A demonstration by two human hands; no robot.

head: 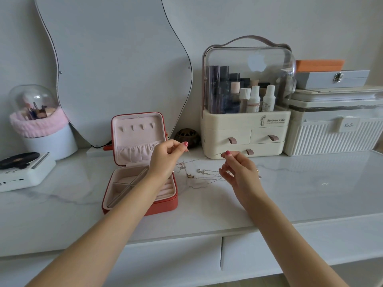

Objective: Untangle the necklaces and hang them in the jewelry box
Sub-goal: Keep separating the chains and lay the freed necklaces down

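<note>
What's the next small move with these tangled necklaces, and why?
Probably draw the left hand and right hand gently apart. Each pinches a chain, while the necklaces hang knotted between them and the jewelry box hooks are bare.

Home bedroom vanity setup. White marble-look tabletop [290, 183] stood against a plain wall with a wavy mirror [116, 65], a clear-domed cosmetics organizer [246, 100] full of bottles, a domed brush holder [35, 108], stacked storage boxes [331, 79], and an open red jewelry box [138, 160].
</note>
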